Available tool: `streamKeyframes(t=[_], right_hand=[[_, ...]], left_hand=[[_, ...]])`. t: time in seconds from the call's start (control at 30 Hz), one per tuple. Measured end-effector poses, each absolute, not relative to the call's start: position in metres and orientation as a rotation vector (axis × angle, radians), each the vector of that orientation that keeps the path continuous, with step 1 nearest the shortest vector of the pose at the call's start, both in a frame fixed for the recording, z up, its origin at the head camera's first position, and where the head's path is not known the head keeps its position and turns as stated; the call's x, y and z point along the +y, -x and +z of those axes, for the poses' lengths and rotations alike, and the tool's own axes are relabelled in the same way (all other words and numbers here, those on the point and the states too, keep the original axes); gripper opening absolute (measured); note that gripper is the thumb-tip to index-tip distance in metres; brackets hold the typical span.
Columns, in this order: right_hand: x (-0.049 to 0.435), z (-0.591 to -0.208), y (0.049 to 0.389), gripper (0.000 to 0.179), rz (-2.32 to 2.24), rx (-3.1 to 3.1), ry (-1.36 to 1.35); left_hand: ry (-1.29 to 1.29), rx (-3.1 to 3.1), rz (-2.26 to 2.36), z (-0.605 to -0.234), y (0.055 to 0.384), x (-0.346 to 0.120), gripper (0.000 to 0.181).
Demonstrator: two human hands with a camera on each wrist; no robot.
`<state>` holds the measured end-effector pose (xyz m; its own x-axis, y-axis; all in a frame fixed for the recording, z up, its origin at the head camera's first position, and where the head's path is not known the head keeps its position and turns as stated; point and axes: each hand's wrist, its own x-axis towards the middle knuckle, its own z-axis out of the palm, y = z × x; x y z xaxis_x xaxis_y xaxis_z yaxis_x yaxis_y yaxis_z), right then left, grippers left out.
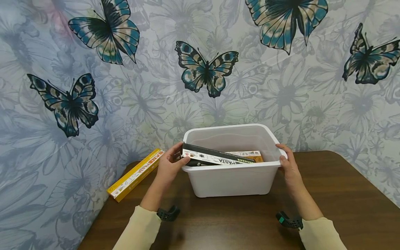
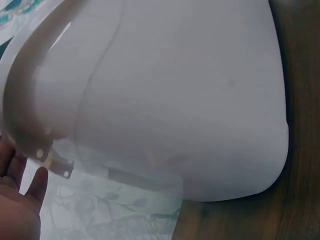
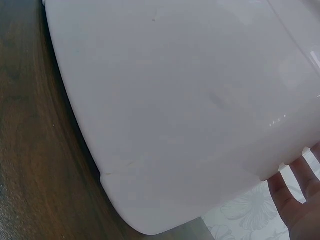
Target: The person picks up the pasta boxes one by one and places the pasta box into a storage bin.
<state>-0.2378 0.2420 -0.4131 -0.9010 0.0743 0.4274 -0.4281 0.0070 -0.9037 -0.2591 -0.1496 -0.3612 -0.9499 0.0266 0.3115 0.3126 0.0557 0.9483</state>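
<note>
A white plastic bin (image 1: 231, 181) stands on the table in the head view, its long side facing me. My left hand (image 1: 169, 164) grips its left rim, the thumb close to the front corner. At the opposite end, the right rim is held by my right hand (image 1: 289, 166), with fingers tucked beneath the edge in the right wrist view. Inside the bin, a black-and-white box marked PASTA (image 1: 215, 155) leans with one end up by my left thumb. Behind it shows part of an orange-and-white box (image 1: 258, 157). The bin's front wall hides its bottom.
Left of the bin, a long yellow box with a white label (image 1: 135, 176) lies slanted near the edge of the brown wooden table (image 1: 228, 222). A wall covering with butterflies (image 1: 207, 69) rises directly behind. Dark bands (image 1: 168, 213) circle both wrists.
</note>
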Motion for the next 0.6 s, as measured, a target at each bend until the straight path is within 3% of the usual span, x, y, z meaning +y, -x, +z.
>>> streamKeyframes(t=[0.43, 0.6], right_hand=[[0.241, -0.413, 0.237, 0.048, 1.963, -1.933, -0.361], [0.241, -0.413, 0.238, 0.048, 1.959, -1.924, -0.367]], left_hand=[[0.425, -2.425, -1.669, -0.363, 0.260, -0.136, 0.066], [0.490, -2.448, -1.642, -0.362, 0.258, -0.138, 0.055]])
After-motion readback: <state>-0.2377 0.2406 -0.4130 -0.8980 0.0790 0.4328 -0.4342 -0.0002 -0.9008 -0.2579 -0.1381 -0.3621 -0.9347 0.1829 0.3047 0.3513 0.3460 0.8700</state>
